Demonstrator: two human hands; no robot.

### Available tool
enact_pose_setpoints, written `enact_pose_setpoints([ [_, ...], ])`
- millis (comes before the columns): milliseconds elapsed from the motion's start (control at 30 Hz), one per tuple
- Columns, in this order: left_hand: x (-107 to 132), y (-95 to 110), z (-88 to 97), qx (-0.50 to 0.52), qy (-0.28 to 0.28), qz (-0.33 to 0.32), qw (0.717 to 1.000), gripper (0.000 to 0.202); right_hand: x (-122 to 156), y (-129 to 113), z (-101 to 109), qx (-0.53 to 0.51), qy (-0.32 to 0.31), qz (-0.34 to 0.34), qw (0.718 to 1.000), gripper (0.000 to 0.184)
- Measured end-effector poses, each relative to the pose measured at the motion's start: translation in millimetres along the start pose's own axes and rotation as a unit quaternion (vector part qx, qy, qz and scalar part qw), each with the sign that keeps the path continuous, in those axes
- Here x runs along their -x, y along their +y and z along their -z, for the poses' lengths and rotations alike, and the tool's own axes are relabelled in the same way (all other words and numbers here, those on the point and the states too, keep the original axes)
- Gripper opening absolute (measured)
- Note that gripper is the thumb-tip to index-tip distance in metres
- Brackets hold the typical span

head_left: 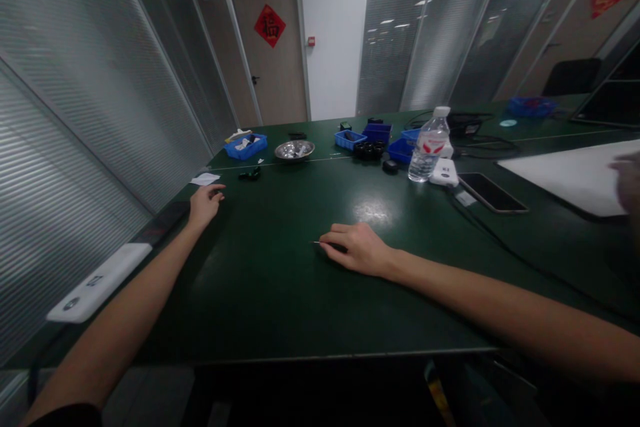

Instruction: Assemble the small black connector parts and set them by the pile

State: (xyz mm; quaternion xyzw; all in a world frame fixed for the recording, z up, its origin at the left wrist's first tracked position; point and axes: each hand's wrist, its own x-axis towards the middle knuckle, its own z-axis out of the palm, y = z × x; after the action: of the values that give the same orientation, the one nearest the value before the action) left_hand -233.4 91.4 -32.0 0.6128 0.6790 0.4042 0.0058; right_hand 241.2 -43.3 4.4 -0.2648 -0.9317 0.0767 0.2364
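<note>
My right hand (pixel 357 248) rests low over the middle of the green table (pixel 250 293). Its fingers are closed on a thin, pale, needle-like piece (pixel 315 242), whose tip sticks out to the left; the rest is hidden. Over the table's left side, my left hand (pixel 204 205) hovers with fingers bent and a gap between them, and nothing shows in its grasp. Just beyond it lies a white piece of paper (pixel 205 179). A small dark green object (pixel 250 174), too blurred to name, lies farther to the right of that hand.
A metal dish (pixel 295 151) and a blue bin (pixel 246 147) stand at the back. Right of them are small blue trays (pixel 350 139), a water bottle (pixel 429 147), a phone (pixel 493 193) and cables. Another person's blurred hand (pixel 629 180) is at the right edge.
</note>
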Motion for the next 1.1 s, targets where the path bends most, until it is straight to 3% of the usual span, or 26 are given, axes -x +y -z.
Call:
enact_pose_setpoints([
  [433,3,16,2.7,0.052,-0.023,0.037,0.998,0.033,1,2,-1,-0.005,-0.005,0.000,1.000,0.029],
  [600,11,46,-4.4,0.124,-0.062,0.011,0.990,0.040,0,1,-2,-0.005,-0.003,0.000,1.000,0.030],
  [667,24,73,-9.0,0.196,-0.127,-0.008,0.972,0.049,0,0,-1,-0.004,0.003,-0.006,1.000,0.030],
  [800,67,138,-16.4,0.304,-0.383,-0.028,0.872,0.047,-1,-2,0,0.006,0.022,-0.025,0.999,0.029],
  [900,101,176,-16.6,0.300,-0.494,-0.078,0.812,0.039,0,0,-3,0.008,0.039,-0.035,0.999,0.029],
  [1000,119,193,-13.6,0.249,-0.507,-0.181,0.805,0.031,1,4,-5,0.003,0.057,-0.034,0.998,0.028],
  [1100,122,195,-12.4,0.227,-0.462,-0.243,0.822,0.026,-1,-2,2,-0.002,0.053,-0.020,0.998,0.028],
])
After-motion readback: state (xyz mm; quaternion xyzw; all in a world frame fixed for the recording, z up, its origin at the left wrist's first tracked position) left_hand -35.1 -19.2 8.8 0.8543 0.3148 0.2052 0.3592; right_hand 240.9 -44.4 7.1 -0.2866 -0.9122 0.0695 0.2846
